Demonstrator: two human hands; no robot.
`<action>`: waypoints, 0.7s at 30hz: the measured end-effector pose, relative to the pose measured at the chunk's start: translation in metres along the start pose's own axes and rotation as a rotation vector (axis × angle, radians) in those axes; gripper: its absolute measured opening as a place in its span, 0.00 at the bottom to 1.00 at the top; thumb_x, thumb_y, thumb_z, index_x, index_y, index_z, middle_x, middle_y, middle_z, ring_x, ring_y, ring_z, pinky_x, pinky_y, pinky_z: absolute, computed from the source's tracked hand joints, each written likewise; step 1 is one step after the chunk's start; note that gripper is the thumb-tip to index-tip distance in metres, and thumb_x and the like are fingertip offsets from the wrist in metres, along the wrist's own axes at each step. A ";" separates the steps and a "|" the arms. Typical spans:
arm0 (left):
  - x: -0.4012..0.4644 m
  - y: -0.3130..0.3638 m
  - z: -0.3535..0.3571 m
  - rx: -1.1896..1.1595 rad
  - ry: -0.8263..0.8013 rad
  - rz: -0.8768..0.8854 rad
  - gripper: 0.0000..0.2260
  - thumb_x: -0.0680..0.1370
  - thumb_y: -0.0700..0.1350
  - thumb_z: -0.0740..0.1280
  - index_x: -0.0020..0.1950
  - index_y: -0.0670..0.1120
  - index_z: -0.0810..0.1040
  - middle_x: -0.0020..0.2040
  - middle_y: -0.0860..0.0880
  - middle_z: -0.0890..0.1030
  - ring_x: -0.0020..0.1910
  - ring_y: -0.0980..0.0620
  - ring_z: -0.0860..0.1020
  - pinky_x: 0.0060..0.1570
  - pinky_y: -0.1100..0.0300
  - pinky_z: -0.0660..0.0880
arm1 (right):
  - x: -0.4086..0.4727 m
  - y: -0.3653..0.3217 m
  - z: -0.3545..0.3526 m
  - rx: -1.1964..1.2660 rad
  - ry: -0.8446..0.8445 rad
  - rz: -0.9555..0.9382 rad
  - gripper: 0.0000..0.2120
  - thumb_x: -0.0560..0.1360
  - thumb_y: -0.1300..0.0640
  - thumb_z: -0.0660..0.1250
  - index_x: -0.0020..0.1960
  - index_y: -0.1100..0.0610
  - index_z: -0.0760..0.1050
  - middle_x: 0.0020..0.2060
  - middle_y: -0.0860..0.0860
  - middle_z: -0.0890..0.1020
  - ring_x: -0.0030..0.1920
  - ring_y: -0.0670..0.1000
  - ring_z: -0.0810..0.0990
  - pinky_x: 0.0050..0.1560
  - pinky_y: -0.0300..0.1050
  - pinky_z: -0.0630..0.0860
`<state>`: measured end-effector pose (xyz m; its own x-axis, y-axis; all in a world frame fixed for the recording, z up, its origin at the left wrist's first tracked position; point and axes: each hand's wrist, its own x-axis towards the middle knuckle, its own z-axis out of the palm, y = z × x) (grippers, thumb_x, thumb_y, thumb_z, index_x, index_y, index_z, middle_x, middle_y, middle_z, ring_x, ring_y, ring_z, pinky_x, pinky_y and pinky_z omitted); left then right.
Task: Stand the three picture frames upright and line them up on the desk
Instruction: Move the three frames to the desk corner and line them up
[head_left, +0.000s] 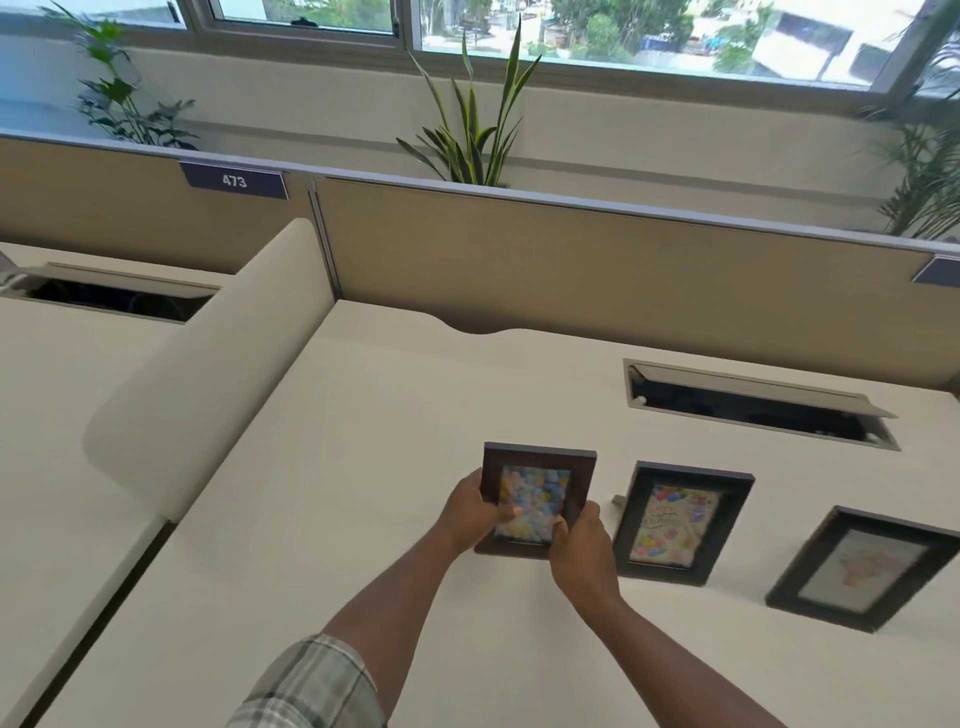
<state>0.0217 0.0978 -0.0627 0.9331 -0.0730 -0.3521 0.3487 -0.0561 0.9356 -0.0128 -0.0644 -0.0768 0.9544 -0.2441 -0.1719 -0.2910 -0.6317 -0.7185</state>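
Note:
Both hands hold a brown picture frame (540, 460) with a pastel picture, upright at the middle of the white desk (363, 467). My left hand (470, 512) grips its left edge, thumb on the glass. My right hand (582, 551) grips its lower right corner. To its right a black frame (683, 522) with a colourful card stands upright, its back stand showing on the left. Further right a second black frame (862, 569) with a pale drawing leans back; I cannot tell whether it stands or lies.
An open cable tray slot (753, 402) is cut into the desk behind the frames. A tan partition (597, 270) bounds the far edge. A rounded white divider (208, 374) separates the neighbouring desk on the left. Plants stand behind the partition.

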 end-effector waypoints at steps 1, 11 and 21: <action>0.003 0.000 0.000 -0.026 -0.019 -0.001 0.23 0.70 0.32 0.74 0.63 0.35 0.74 0.60 0.37 0.81 0.59 0.40 0.80 0.59 0.42 0.77 | 0.002 -0.001 0.002 -0.006 0.014 -0.001 0.05 0.80 0.57 0.60 0.53 0.55 0.64 0.51 0.57 0.78 0.44 0.54 0.75 0.38 0.45 0.71; 0.073 0.032 -0.043 0.004 0.079 0.061 0.23 0.68 0.25 0.66 0.54 0.49 0.75 0.52 0.48 0.82 0.57 0.45 0.80 0.46 0.58 0.81 | 0.069 -0.062 0.025 0.076 0.102 -0.075 0.13 0.79 0.57 0.62 0.61 0.57 0.66 0.56 0.55 0.76 0.54 0.55 0.76 0.46 0.47 0.74; 0.157 0.076 -0.113 -0.011 0.350 0.078 0.24 0.66 0.25 0.65 0.58 0.45 0.75 0.55 0.43 0.82 0.56 0.43 0.81 0.54 0.43 0.81 | 0.167 -0.149 0.067 0.077 -0.081 -0.266 0.24 0.74 0.63 0.63 0.69 0.55 0.64 0.63 0.55 0.72 0.63 0.54 0.72 0.60 0.51 0.76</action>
<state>0.2045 0.1945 -0.0437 0.9298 0.2692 -0.2508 0.2742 -0.0525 0.9602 0.1944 0.0382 -0.0432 0.9996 -0.0154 -0.0220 -0.0268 -0.6075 -0.7939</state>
